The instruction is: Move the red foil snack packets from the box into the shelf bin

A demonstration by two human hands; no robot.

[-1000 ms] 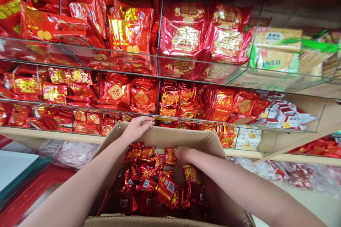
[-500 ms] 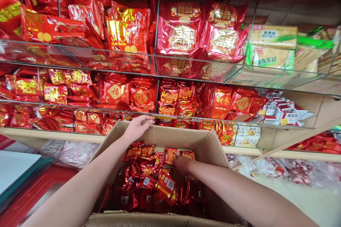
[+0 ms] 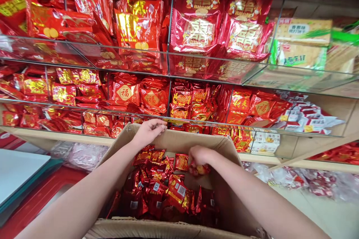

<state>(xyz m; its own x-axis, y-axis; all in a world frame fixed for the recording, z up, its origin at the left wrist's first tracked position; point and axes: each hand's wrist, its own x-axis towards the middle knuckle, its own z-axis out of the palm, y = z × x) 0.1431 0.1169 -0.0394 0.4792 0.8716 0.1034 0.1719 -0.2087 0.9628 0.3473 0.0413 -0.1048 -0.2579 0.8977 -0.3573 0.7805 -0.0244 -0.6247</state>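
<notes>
Shelving (image 3: pixel 70 136), stocked with red packs, beyond both hands; its low front edge lies past the box's far rim.

Cardboard box (image 3: pixel 179 140) around the right hand: far wall just ahead, side wall to its right, near rim well back toward the wearer.

Packet pile (image 3: pixel 155 179) left of and nearer the wearer than the right hand; bare floor between, open room there.

Right hand (image 3: pixel 200 157): inside, fingers curled down, apparently pinching a packet (image 3: pixel 203 170) beneath, long axis roughly crosswise, partly hidden. Left hand (image 3: pixel 151 132): on far rim, loosely bent, no packet visible.

Single squarish packet (image 3: pixel 181 162) just left of right hand, the nearer hand; contact unclear.
</notes>
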